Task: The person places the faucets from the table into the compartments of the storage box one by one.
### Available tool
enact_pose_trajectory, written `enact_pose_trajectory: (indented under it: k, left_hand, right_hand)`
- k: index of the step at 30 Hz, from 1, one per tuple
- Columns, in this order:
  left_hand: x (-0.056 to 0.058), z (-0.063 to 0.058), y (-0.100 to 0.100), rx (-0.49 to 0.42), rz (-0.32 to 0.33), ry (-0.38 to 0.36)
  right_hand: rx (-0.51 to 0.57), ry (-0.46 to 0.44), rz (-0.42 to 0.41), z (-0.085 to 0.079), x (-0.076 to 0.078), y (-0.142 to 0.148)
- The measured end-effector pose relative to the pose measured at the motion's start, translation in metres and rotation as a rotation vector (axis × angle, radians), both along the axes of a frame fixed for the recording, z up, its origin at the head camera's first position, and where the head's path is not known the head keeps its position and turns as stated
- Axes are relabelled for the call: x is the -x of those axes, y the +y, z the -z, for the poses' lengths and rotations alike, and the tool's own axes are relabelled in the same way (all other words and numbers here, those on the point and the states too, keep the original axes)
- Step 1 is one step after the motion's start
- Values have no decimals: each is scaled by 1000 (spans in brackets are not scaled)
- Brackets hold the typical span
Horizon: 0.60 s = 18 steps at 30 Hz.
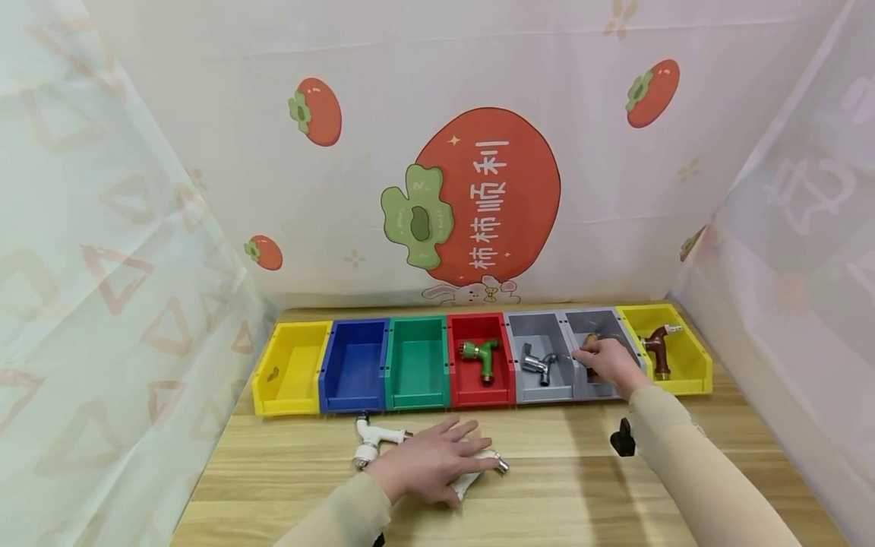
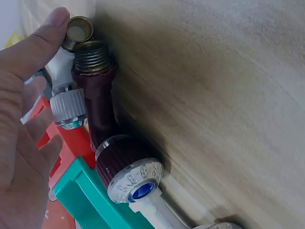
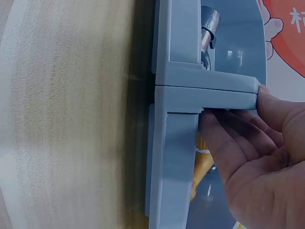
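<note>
My left hand (image 1: pixel 434 460), fingers spread, lies over faucets on the table. Under it shows a white faucet (image 1: pixel 468 482). In the left wrist view, the thumb is beside that faucet's brass threaded end, next to a dark red faucet (image 2: pixel 102 109) with a blue button. My right hand (image 1: pixel 608 361) is at the second grey bin from the right. In the right wrist view, its thumb rests on the rim of the divider (image 3: pixel 209 98) and its fingers press the inner wall, pinching it. An orange-yellow faucet (image 3: pixel 202 167) lies below the fingers, partly hidden.
A row of bins spans the table's back: yellow (image 1: pixel 311 357), blue (image 1: pixel 355 368), green (image 1: pixel 418 357), red holding a green faucet (image 1: pixel 487 353), grey with a chrome faucet (image 1: pixel 540 363), and yellow with a brown faucet (image 1: pixel 658 349). Another white faucet (image 1: pixel 372 437) lies before the blue bin.
</note>
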<state>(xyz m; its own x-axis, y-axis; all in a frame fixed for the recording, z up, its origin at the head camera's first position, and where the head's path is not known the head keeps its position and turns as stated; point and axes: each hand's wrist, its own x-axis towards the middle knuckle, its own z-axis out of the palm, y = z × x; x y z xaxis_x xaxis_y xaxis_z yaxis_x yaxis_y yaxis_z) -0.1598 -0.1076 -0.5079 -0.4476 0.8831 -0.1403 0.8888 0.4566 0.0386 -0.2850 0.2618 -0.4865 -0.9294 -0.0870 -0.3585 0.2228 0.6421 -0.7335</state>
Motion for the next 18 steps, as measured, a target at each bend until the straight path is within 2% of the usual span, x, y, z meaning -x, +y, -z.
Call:
enact_pose_trajectory:
  k: [6, 12, 18]
  left_hand:
    - [-2, 3, 1, 28, 1, -32]
    - [-3, 6, -1, 58, 35, 3]
    - [-2, 9, -5, 40, 91, 62]
  right_hand:
    - [53, -10, 37, 2, -1, -1]
    - [52, -7, 30, 1, -2, 0]
    - [43, 8, 21, 1, -3, -1]
